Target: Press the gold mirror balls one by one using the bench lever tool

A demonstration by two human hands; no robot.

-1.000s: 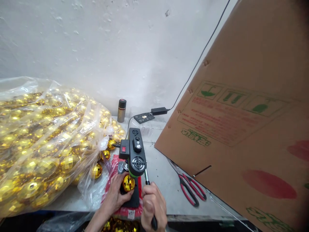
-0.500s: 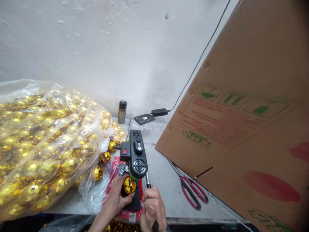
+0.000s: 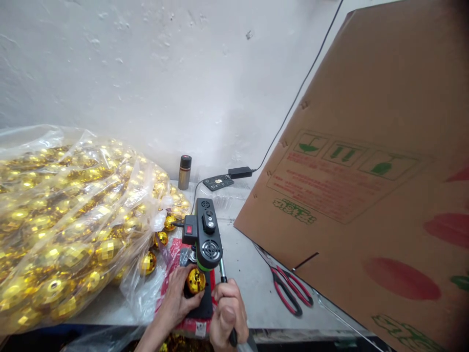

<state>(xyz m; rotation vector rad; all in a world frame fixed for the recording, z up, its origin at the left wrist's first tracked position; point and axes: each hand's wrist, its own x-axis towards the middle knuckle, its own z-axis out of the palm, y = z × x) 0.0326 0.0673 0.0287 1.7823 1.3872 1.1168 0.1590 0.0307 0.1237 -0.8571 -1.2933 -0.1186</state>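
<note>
My left hand (image 3: 176,298) is closed around a small gold faceted ball (image 3: 196,280), holding it under the head of a black bench press machine (image 3: 205,239) with a red switch. My right hand (image 3: 225,315) is wrapped round the machine's black-tipped metal lever (image 3: 222,272) just right of the ball. The machine stands on a black base over a red sheet (image 3: 175,256) near the table's front edge.
A big clear plastic bag of gold balls (image 3: 66,220) fills the left; a few loose balls (image 3: 148,263) lie by it. A large tilted cardboard box (image 3: 366,195) stands right, red-handled scissors (image 3: 289,291) at its foot. At the wall: a small bottle (image 3: 184,172), a power adapter (image 3: 240,172).
The view has shifted slightly; my right hand has slid a little up the lever. My left hand still holds the ball under the machine head.
</note>
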